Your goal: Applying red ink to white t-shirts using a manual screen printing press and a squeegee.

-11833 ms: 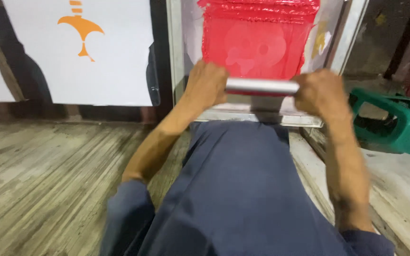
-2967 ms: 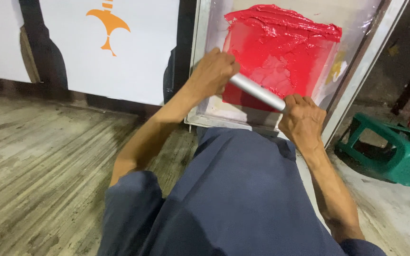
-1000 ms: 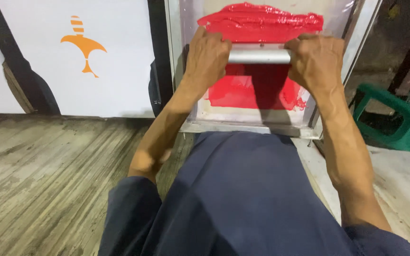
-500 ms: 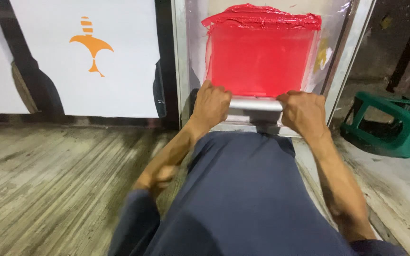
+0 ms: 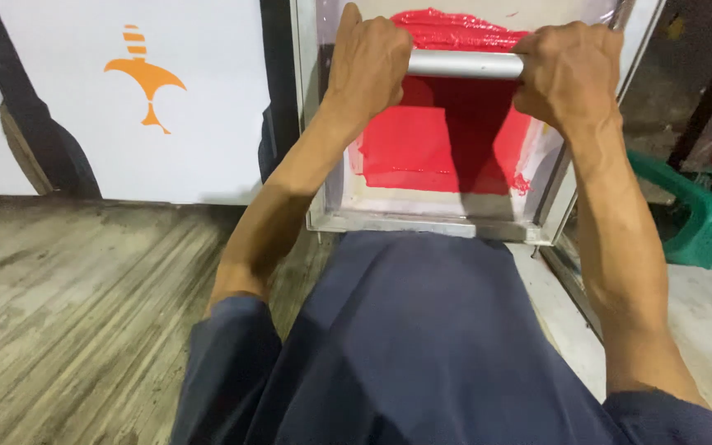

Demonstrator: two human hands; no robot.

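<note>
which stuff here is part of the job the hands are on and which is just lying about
In use:
- left hand and right hand, both gripping the metal squeegee bar
- red ink spread on the screen
- metal screen frame

Lying about:
- white sheet with orange print to the left
- green plastic stool on the right
- wooden table

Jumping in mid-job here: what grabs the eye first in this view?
The bright red ink spread over the metal-framed screen at top centre stands out first. Both hands, left and right, grip a silver bar at the ink's far edge. To the left, an orange bird-like print sits on a white sheet.
</note>
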